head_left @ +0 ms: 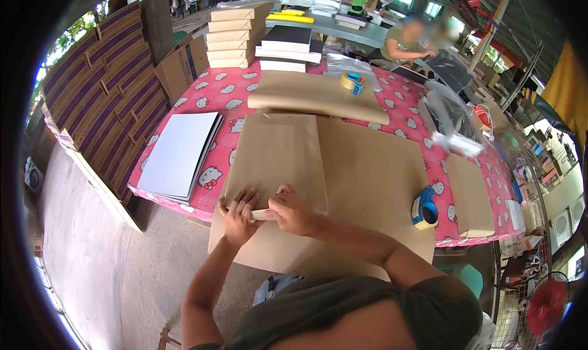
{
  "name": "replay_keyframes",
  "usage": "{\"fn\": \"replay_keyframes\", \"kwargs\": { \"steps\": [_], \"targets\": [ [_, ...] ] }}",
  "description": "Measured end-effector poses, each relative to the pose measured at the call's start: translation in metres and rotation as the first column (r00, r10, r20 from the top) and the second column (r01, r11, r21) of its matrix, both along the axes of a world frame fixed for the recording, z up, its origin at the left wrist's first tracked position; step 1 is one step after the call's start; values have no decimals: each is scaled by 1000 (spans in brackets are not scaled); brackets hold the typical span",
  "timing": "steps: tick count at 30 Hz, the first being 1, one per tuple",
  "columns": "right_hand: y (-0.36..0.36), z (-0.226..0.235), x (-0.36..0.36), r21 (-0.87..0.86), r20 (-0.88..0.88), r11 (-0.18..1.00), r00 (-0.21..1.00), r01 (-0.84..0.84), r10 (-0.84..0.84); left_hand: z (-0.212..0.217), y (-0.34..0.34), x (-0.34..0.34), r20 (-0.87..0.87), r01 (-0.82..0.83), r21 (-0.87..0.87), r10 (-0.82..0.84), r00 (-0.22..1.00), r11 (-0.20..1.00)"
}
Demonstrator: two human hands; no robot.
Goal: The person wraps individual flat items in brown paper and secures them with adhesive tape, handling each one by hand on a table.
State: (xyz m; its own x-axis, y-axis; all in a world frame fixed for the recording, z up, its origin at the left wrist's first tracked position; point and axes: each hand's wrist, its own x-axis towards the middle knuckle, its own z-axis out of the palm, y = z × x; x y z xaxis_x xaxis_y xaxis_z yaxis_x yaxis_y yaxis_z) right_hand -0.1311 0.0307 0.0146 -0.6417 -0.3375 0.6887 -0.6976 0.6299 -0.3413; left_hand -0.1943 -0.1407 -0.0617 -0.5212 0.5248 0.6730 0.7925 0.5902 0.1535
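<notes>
A flat parcel wrapped in brown kraft paper point(278, 157) lies before me on a large brown paper sheet point(373, 178). My left hand point(241, 215) grips the parcel's near left end, its fingers over the top and the thumb at the edge. Close beside it, my right hand point(291, 211) is closed on the same near edge. Between the hands shows a pale folded paper flap point(263, 215), pinched at the parcel's end. What lies under my fingers is hidden.
White sheets point(177, 151) are stacked at left. Tape dispensers stand at right point(424, 209) and far back point(353, 82). Folded kraft paper point(318, 95) lies beyond the parcel; a wrapped parcel point(468, 194) is at right. Wrapped packs point(230, 37) are piled behind; another person point(401, 43) works across the table.
</notes>
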Motion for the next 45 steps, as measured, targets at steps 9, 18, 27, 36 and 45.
{"fn": "replay_keyframes", "kwargs": {
  "steps": [9, 18, 27, 36, 45],
  "targets": [
    [-4, -17, 6, 29, 24, 1000, 1000, -11, 10, 5, -6, -3, 78, 94, -172, -82, 994, 981],
    [-5, -33, 8, 25, 79, 999, 997, -23, 21, -12, -6, -12, 139, 315, -127, -297, 945, 941],
    [-5, -29, 5, -14, 94, 1000, 995, -25, 26, -4, -2, -10, 270, 281, -73, -253, 929, 957],
    [27, -35, 15, 41, 123, 969, 962, 242, -245, -8, 9, -5, 273, 99, 290, -182, 945, 952],
    [66, -109, 32, 261, 254, 880, 851, 398, -460, -17, 15, -6, 424, 56, 272, -172, 889, 961]
  ]
}}
